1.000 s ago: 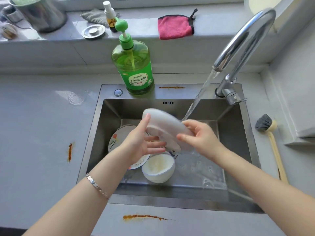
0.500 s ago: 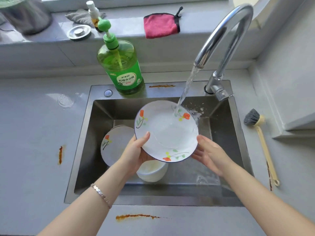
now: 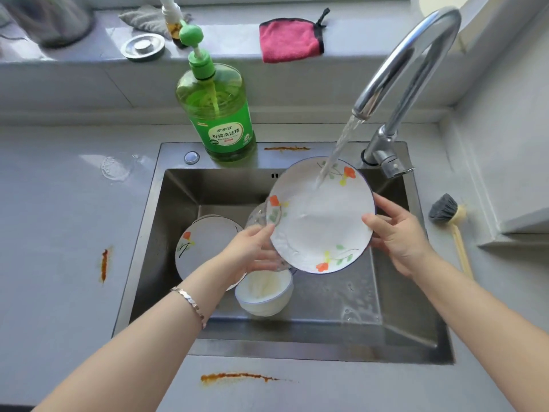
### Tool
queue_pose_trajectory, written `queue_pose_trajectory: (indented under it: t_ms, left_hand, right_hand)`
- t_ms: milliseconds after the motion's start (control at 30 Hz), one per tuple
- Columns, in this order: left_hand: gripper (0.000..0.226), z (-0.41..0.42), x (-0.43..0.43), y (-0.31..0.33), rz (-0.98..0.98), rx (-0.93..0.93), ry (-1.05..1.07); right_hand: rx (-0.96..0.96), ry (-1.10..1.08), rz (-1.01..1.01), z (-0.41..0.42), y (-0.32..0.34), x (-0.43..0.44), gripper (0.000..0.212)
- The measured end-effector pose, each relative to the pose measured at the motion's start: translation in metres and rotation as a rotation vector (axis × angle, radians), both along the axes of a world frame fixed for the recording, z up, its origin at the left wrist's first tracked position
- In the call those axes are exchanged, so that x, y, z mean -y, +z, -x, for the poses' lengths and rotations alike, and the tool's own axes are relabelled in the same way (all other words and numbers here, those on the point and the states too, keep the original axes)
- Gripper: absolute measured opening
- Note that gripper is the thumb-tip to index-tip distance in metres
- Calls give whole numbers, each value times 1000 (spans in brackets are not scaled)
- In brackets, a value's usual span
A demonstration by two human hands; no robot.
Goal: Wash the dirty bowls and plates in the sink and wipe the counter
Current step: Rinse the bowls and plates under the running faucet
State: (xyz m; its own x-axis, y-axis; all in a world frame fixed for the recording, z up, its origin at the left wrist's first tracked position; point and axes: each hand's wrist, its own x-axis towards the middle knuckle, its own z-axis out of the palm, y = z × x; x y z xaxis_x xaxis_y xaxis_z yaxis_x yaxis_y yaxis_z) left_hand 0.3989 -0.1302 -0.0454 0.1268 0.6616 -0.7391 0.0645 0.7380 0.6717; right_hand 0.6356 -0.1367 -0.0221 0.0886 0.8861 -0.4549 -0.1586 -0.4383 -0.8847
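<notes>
A white plate with orange flowers (image 3: 318, 221) tilts face up over the steel sink (image 3: 416, 334), and water from the tap (image 3: 410, 63) runs onto its upper part. My left hand (image 3: 252, 251) grips the plate's left rim. My right hand (image 3: 398, 233) holds the right rim, thumb on the face. Water spills off the plate's left edge. In the sink lie a second flowered plate (image 3: 202, 248) at the left and a dirty white bowl (image 3: 266, 292) below my left hand.
A green dish soap bottle (image 3: 217, 111) stands on the sink's back rim. A dish brush (image 3: 451, 221) lies on the counter at the right. A pink cloth (image 3: 288, 40), a drain plug (image 3: 142, 47) and a spray bottle (image 3: 170, 16) sit on the sill. Brown stains (image 3: 237, 376) mark the counter.
The plate was turned from edge-on to face up under the stream, then shifted right and up. My right hand now grips its right rim with the thumb on top.
</notes>
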Motion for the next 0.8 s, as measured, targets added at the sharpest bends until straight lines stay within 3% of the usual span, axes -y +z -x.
queue_pose_trajectory:
  t_ms: [133,233,367,633,800]
  left_hand:
    - [32,7,5,-14,26,-296,-196]
    - [33,7,11,-23,-1,-413,-328]
    - [33,2,19,-29,-43,-495,-506]
    - [31,4,26,-36,-77,-524,-541]
    - [30,12,30,-46,-88,-582,-558]
  right_hand:
    - [332,62,-32,-5,6,2,45]
    - [630,177,-32,-12,3,8,43]
    - [787,266,46,-27,-1,21,44]
    - [785,50,213,-55,-46,53,41]
    - [373,-389,401,-24,-123,49,41]
